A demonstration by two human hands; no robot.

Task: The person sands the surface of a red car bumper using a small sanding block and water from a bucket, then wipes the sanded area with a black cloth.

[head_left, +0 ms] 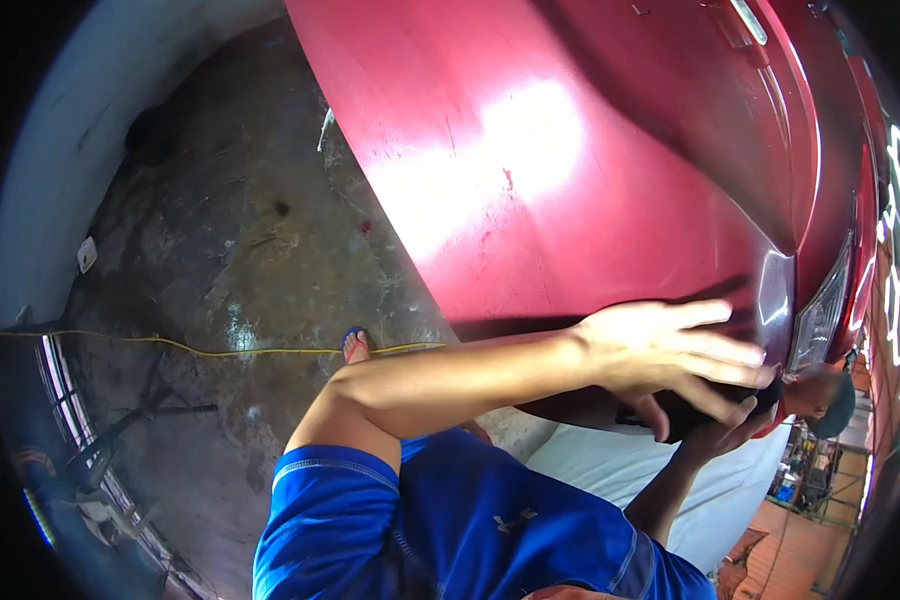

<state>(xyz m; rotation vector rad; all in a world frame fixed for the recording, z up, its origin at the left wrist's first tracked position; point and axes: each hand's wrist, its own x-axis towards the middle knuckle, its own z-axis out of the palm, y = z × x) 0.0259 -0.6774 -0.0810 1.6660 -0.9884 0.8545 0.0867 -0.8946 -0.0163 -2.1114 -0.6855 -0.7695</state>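
Observation:
A glossy red car body panel [560, 230] fills the upper middle, with scuffs and a bright glare on it. My left hand [655, 350] reaches across from the left over the panel's near, shadowed end, its fingers stretched out and apart. Just below its fingertips is my right hand [718, 436], partly covered, with bent fingers against a dark part. Whether that black thing [685, 415] is loose or belongs to the car I cannot tell. A clear car lamp [822, 318] sits right beyond my fingers.
A yellow cord [200, 350] runs over the stained concrete floor [240, 230] beside my sandaled foot [355, 345]. White sheeting [620, 462] hangs below the panel. Another person in a dark cap [836, 402] is close at the right. A pale wall [55, 180] stands left.

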